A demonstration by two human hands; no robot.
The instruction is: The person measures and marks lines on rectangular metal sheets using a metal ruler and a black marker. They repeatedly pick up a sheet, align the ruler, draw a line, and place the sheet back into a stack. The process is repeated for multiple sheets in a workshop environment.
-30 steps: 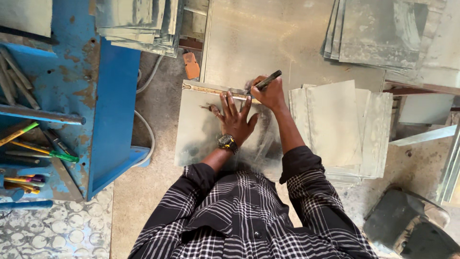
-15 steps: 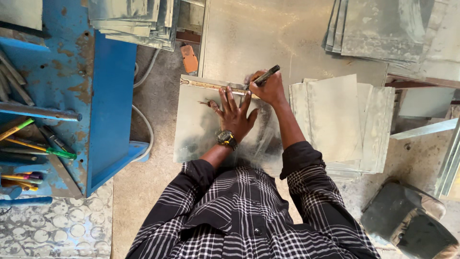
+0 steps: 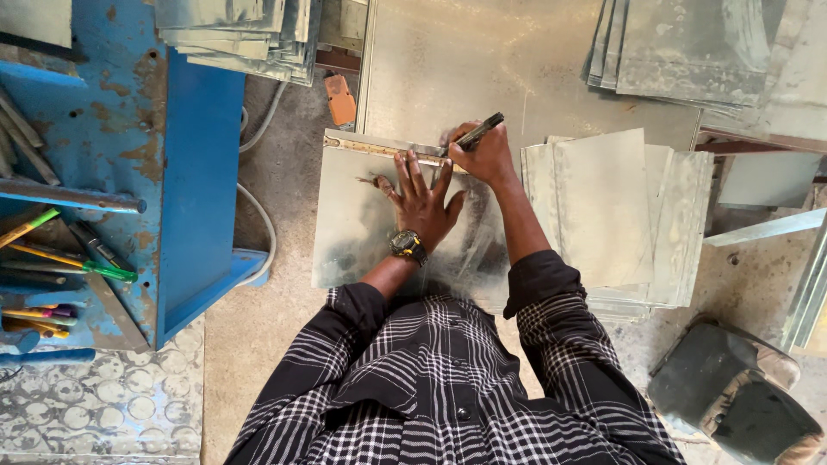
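Loads of stuff is lying around this person, so going left to right: a blue metal bench (image 3: 198, 172) is sitting on the far left with a bunch of screwdrivers (image 3: 60, 258) on its shelf, probably parked there to be within reach. Up top, a stack of grey metal sheets (image 3: 241, 34) is resting on the bench edge, and a small orange thing (image 3: 341, 99) is lying on the floor next to a white cable (image 3: 258, 215).

In the middle, the person is leaning over a metal sheet (image 3: 362, 224) that is lying flat on the floor. The left hand (image 3: 422, 202), wearing a wristwatch (image 3: 408, 246), is pressing down with fingers spread wide, fingertips pinning a ruler (image 3: 379, 149) along the sheet's top edge, looks like that's to stop it sliding. The right hand (image 3: 485, 155) is curling tight around a dark marker (image 3: 474, 133), tip sitting right at the ruler's edge, so it's using the ruler as a guide.

Further right, another pile of cut sheets (image 3: 612, 215) is fanning out just beside the arm, and a dark stool (image 3: 732, 396) is sitting at bottom right.
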